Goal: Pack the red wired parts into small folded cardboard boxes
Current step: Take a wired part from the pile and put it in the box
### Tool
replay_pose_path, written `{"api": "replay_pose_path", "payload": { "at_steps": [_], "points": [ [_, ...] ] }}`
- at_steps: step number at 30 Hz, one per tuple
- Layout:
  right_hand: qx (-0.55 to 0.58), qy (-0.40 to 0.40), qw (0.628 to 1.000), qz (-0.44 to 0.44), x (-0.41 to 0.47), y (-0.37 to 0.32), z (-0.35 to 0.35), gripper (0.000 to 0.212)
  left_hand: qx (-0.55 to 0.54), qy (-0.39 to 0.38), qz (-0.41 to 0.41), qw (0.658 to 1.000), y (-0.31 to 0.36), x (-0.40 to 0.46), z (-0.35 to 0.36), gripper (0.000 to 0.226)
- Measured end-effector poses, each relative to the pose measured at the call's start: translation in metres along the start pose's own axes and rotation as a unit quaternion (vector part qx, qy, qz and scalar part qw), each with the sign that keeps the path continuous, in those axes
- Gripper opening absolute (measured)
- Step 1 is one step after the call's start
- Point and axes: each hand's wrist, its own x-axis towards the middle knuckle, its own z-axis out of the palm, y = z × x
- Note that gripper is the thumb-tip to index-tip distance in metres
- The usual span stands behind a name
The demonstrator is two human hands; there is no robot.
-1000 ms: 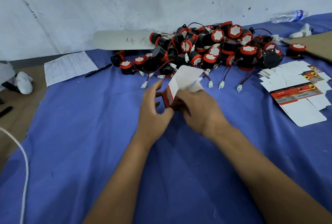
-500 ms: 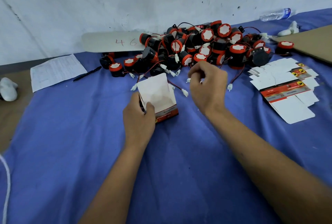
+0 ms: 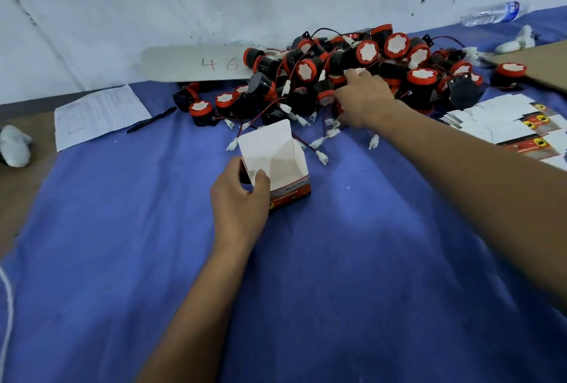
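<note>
The left hand point(image 3: 237, 198) grips the near left corner of an open cardboard box point(image 3: 276, 164): the thumb hooks over the rim into the mouth, and the other fingers curl round the outer wall. The box stands upright on the blue cloth point(image 3: 306, 275) that covers the tabletop, its white flaps raised and its orange printed side facing the camera. Nothing can be made out inside it.

The right hand point(image 3: 363, 97) reaches out over the near edge of the pile of red wired parts point(image 3: 352, 75). Its fingers are bent down among the parts and touch them, but they are blurred and partly hidden, so whether they have hold of one cannot be told.

The pile lies against the white wall, beyond the box: round black bodies with red rims and white faces, with thin red and black wires ending in small white connectors point(image 3: 322, 157) that trail toward the box.

To the right of the pile lies a stack of flat unfolded box blanks point(image 3: 503, 124). To the left lie a printed sheet of paper point(image 3: 98, 114) and a black pen point(image 3: 150, 120) just beside it. A white strip marked "46" point(image 3: 196, 64) leans at the foot of the wall. A plastic water bottle point(image 3: 491, 14) lies far right.
</note>
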Motion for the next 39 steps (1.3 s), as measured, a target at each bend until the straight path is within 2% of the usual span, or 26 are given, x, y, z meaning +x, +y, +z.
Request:
{"api": "replay_pose_path", "payload": {
  "at_steps": [4,7,8,10,12,15,17,21,25,27,29,31,34,36,39],
  "points": [
    [0.111,-0.024,0.992,0.045,-0.041,-0.017,-0.029,0.058,0.005,0.032,0.005,0.999,0.001,-0.001,-0.003,0.006],
    [0.319,-0.087,0.942,0.052,-0.073,-0.024,-0.045,0.070,0.014,0.066,-0.006,0.998,0.001,-0.002,-0.007,0.006],
    [0.350,-0.089,0.930,0.065,-0.081,-0.024,-0.049,0.071,0.018,0.073,-0.014,0.997,0.001,-0.002,-0.007,0.007],
    [0.299,-0.033,0.951,0.073,-0.089,-0.020,-0.050,0.053,0.023,0.083,-0.026,0.996,0.001,-0.002,-0.008,0.009],
    [0.230,0.012,0.973,0.022,-0.097,-0.017,-0.047,0.032,0.028,0.087,-0.031,0.995,0.001,-0.001,-0.008,0.010],
    [0.288,-0.064,0.946,-0.133,-0.118,-0.024,-0.044,0.052,0.032,0.091,-0.033,0.995,0.000,-0.001,-0.009,0.012],
    [0.309,-0.108,0.928,-0.181,-0.129,-0.034,-0.037,0.067,0.031,0.089,-0.029,0.995,-0.001,0.000,-0.011,0.010],
    [0.354,-0.027,0.923,-0.145,-0.137,-0.044,-0.029,0.061,0.018,0.069,-0.030,0.997,-0.004,0.001,-0.015,0.005],
    [0.493,0.060,0.852,-0.166,-0.147,-0.045,-0.046,0.066,0.001,0.049,-0.027,0.998,-0.007,0.004,-0.019,0.010],
    [0.524,0.113,0.819,-0.202,-0.151,-0.050,-0.061,0.062,0.006,0.038,-0.012,0.999,-0.007,0.005,-0.021,0.010],
    [0.519,0.150,0.805,-0.244,-0.153,-0.062,-0.075,0.058,0.019,0.019,0.019,0.999,-0.006,0.005,-0.021,0.011],
    [0.484,0.142,0.817,-0.279,-0.151,-0.075,-0.082,0.057,0.019,0.001,0.048,0.999,-0.005,0.003,-0.021,0.019],
    [0.355,0.084,0.891,-0.269,-0.143,-0.086,-0.077,0.061,0.006,-0.022,0.045,0.999,-0.003,0.003,-0.022,0.033],
    [0.310,0.072,0.917,-0.240,-0.141,-0.086,-0.072,0.063,0.008,-0.026,0.045,0.999,-0.003,0.003,-0.023,0.032],
    [0.279,0.084,0.932,-0.216,-0.140,-0.084,-0.073,0.063,0.008,-0.029,0.047,0.998,-0.002,0.004,-0.023,0.021]
  ]
}}
